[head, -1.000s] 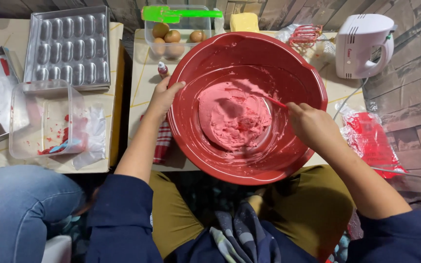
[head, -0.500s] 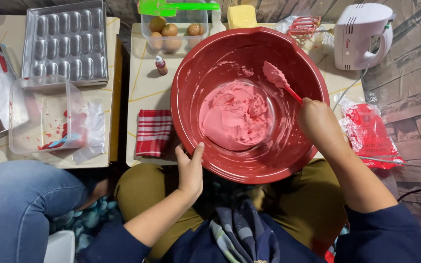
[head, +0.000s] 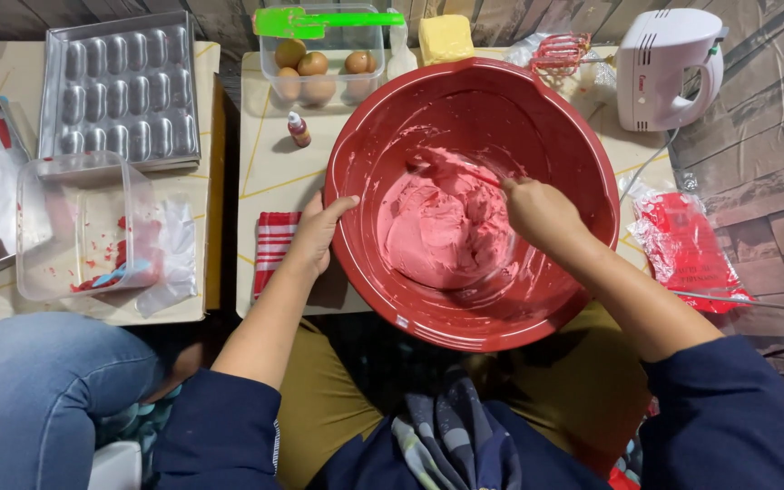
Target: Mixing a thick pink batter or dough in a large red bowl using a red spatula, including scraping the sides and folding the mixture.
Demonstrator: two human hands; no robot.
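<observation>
1 big red bowl (head: 583,172) sits at the near edge of the right bench (head: 269,172), hanging a bit over the person's lap. Inside: 1 mass of pink batter (head: 442,227), mostly on the bowl floor, smears up the walls. Right hand (head: 542,213) is inside the bowl, grip closed on a spatula (head: 455,168) w/ red handle, blade buried in the batter's upper part. Left hand (head: 319,231) lies open on the bowl's left outer rim, thumb on the rim edge, fingers spread, holding nothing.

Just left of that hand: 1 red-and-white striped cloth (head: 272,249), flat on the bench, partly under the wrist. Far edge of the bench: 1 clear tub (head: 365,41) w/ approx 5 eggs (head: 312,63), 1 green spatula (head: 328,20) across its top, 1 small dropper bottle (head: 298,130), 1 yellow butter block (head: 445,36), 1 white hand mixer (head: 669,68) w/ reddish beaters (head: 560,53) beside it. 1 red plastic bag (head: 687,249) at the bench's right edge.

Left bench, across a narrow gap: 1 metal mould tray (head: 120,91), 3 rows of oval cavities; 1 clear plastic container (head: 79,227) w/ red smears.

Open room: a bare strip of bench betw. bottle and cloth; right of the bowl it's tight.
</observation>
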